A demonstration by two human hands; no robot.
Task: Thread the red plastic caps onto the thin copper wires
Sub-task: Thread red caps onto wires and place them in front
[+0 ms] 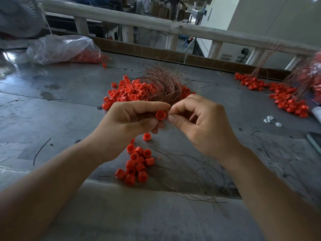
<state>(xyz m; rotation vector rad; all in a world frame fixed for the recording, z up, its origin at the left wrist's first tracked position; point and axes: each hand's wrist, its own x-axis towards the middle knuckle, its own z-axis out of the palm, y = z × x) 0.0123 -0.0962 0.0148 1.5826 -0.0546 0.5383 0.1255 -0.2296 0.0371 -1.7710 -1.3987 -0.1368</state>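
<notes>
Fingertips: left hand pinches one red cap between thumb and forefinger at frame centre, its open mouth turned toward the camera
Right fingers: right hand has thumb and forefinger closed together right beside the cap, touching its right edge; the wire they presumably pinch is too thin to make out
Other fingers: both hands curl the remaining fingers loosely inward
Wire bundle: tangle of copper wires lies just above the hands, resting on the big cap heap
Big heap: loose red caps are spread above and left of the left hand
Near cluster: threaded caps sit below the hands, lower centre, with thin wires fanning to the right from them
Single cap: lone cap lies on the table just under the left fingers
Right pile: more caps with wires at the right edge of the frame
White bits: small white pieces lie at mid right, apart from the red piles
Bag: clear plastic bag holding red caps in the upper left
Surface: grey metal table, scuffed and stained
Background: pale railing runs across the top
</notes>
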